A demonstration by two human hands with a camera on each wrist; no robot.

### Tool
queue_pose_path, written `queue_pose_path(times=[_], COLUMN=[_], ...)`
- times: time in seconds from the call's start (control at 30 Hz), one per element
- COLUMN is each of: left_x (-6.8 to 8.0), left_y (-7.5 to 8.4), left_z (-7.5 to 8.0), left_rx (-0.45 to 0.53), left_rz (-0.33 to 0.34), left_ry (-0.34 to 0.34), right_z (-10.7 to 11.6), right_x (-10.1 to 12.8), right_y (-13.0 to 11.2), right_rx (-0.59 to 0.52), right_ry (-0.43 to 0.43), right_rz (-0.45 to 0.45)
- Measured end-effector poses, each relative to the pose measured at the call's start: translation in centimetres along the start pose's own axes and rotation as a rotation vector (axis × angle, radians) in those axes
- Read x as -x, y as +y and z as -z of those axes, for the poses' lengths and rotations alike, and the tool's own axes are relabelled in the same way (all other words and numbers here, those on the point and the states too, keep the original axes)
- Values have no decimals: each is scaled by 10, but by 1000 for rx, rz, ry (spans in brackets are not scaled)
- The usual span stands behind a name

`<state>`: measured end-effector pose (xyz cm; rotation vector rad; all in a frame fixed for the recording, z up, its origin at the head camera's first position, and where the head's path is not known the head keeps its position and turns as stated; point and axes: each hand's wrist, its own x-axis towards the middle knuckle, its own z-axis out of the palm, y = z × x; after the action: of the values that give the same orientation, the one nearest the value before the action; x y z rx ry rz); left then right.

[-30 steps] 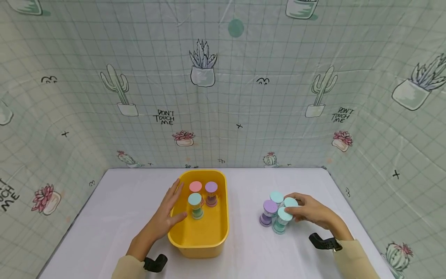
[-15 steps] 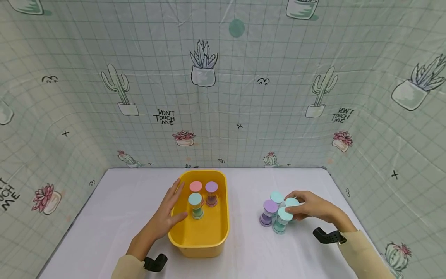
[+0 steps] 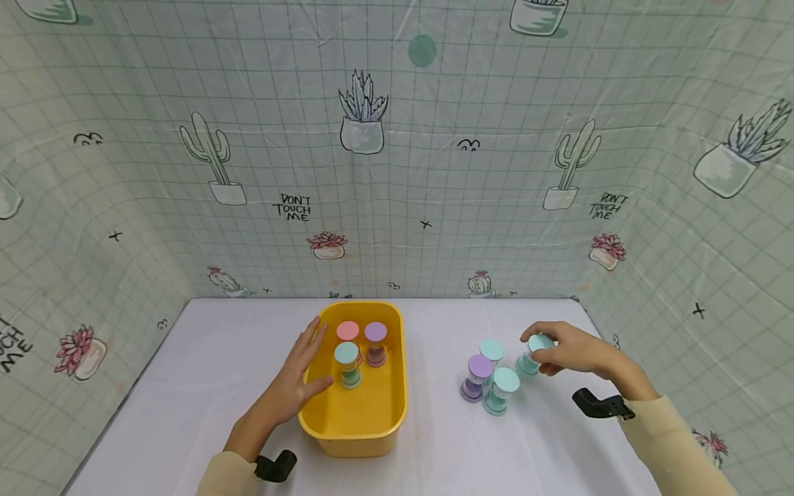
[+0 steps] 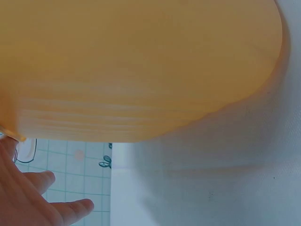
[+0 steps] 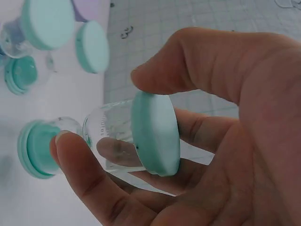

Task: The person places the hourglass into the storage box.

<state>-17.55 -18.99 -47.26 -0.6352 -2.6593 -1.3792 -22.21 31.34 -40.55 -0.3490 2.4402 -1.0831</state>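
Teal-capped and clear in the middle, the sand timer (image 3: 532, 353) is pinched at its top cap between the thumb and curled fingers of the right hand (image 3: 573, 353), out toward the right side of the white table (image 3: 205, 386). In the right wrist view the thumb lies along the glass body and a fingertip bears on the cap's rim (image 5: 155, 133). The head view cannot show whether its base touches the table or hangs just above it. It stands apart from the three other timers: a teal one (image 3: 491, 353) at the back, a purple one (image 3: 476, 377) to the left and a teal one (image 3: 501, 390) in front, all packed close together. Bare tabletop lies between that cluster and the yellow tub (image 3: 372, 430), and more lies from the held timer to the right table edge.

Spread flat with straight fingers, the left hand (image 3: 291, 386) rests against the tub's left rim, thumb crooked over the edge. Inside the tub, three timers stand upright at the far end: pink (image 3: 348, 333), purple (image 3: 375, 342) and teal (image 3: 347, 364). The near half of the tub floor is open. The left wrist view shows only the tub's curved yellow wall (image 4: 141, 70) close up and bare table beside it.
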Motion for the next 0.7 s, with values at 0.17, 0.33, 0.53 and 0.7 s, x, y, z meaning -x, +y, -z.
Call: queue_pose_path(times=[0.17, 0.33, 0.53, 0.7], left_x=[0, 0, 1, 1], left_y=[1, 0, -2, -3], left_z=[1, 0, 0, -1], left_rx=[-1, 1, 6, 6], left_rz=[-1, -11, -8, 0], left_ry=[1, 5, 4, 4], right_z=[17, 28, 29, 20], right_x=[6, 5, -3, -17], right_y=[-23, -51, -89, -124], right_rx=[89, 144, 284, 317], right_ry=[56, 78, 117, 122], right_rz=[35, 96, 190, 247])
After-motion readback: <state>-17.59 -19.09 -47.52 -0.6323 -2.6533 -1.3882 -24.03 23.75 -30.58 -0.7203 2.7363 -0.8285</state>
